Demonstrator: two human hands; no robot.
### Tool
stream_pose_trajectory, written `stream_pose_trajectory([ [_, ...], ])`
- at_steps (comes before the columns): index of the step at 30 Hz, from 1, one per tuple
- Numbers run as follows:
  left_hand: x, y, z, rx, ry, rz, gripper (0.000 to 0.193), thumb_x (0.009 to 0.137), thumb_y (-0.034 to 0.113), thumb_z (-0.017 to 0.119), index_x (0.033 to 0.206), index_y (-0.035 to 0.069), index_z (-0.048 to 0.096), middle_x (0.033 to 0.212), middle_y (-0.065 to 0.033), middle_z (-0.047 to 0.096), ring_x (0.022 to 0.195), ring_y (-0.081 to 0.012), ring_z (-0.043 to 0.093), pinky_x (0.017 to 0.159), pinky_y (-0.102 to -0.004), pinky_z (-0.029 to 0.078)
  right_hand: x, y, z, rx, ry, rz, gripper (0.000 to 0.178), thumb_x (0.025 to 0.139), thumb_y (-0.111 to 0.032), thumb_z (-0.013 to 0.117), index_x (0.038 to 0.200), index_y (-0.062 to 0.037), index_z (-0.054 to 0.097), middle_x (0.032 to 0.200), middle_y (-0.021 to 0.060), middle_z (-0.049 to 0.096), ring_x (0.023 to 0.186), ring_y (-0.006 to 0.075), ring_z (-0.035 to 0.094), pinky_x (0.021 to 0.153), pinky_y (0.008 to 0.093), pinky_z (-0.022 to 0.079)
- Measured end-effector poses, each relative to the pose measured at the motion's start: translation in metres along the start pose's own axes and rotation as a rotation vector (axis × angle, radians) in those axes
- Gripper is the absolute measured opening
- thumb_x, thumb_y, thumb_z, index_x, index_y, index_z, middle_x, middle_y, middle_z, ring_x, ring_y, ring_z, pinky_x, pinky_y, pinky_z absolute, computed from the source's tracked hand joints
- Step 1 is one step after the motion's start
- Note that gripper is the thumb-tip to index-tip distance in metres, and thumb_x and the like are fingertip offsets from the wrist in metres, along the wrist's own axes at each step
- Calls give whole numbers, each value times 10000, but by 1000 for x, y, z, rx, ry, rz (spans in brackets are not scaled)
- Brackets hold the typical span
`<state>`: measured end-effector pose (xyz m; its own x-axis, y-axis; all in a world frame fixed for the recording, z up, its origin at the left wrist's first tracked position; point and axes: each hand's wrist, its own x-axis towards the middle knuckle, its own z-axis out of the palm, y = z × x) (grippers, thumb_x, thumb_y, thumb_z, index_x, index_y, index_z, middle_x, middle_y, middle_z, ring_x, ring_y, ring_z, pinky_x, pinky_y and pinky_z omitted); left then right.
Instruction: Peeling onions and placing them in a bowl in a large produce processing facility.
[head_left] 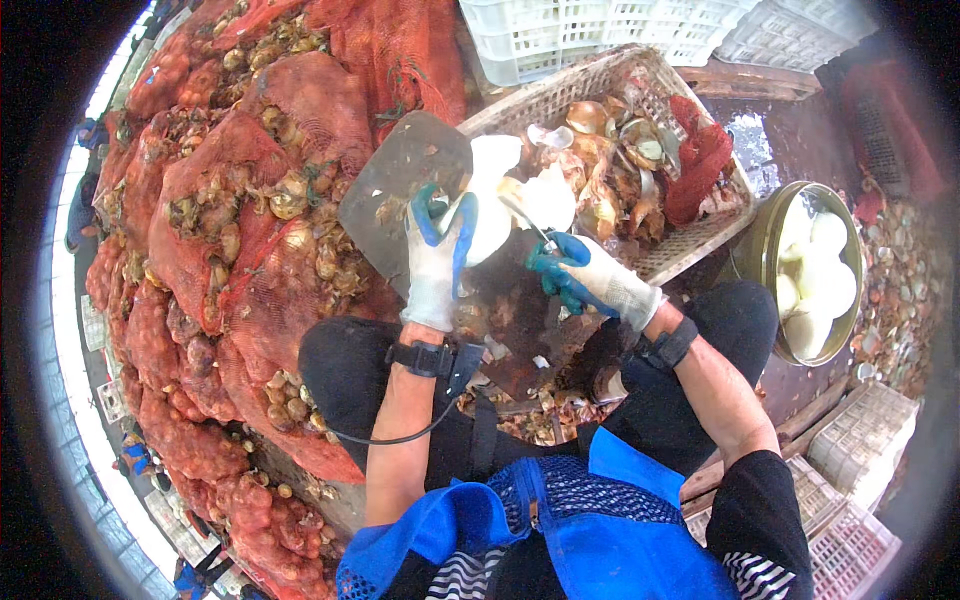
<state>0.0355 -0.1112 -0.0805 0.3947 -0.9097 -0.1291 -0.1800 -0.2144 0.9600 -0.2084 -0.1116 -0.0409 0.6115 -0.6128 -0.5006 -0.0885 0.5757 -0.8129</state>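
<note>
My left hand (437, 245), in a white and blue-green glove, is over a dark board (400, 165). Its thumb and fingers are spread apart, the thumb against the edge of a bright peeled onion (490, 228). Strong glare blurs the onion's outline. In my right hand (585, 275), gloved the same way, is a small knife (546, 240); its blade points up and left toward another glaring white onion (548, 198). Just beyond my hands, a dirty white plastic crate (695, 245) holds onion skins (600, 190) and a piece of red netting (700, 165).
Red mesh sacks of onions (260, 180) pile up along my left. To the right stands a round metal bucket (768, 225) with several peeled onions (820, 280). White crates (540, 35) are stacked at the back, more crates (865, 440) at lower right. Skins (895, 280) litter the floor.
</note>
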Motion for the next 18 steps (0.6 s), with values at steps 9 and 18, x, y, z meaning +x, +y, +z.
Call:
stream_pose_trajectory([
  [9,6,3,-3,134,-77,40,574,905,151,769,1407,99,496,1170,-62,614,1030,-140,610,870,-285,536,9,9,-20,160,-154,77,282,997,-342,633,1085,-74,622,746,11,584,505,68,517,441,218,434],
  [18,5,16,-14,-51,-260,40,609,890,115,766,1429,95,481,1254,-82,623,1111,-176,625,942,-313,531,1,1,-8,-47,-70,-14,188,981,-274,594,991,-86,604,752,-7,569,581,85,542,469,245,470],
])
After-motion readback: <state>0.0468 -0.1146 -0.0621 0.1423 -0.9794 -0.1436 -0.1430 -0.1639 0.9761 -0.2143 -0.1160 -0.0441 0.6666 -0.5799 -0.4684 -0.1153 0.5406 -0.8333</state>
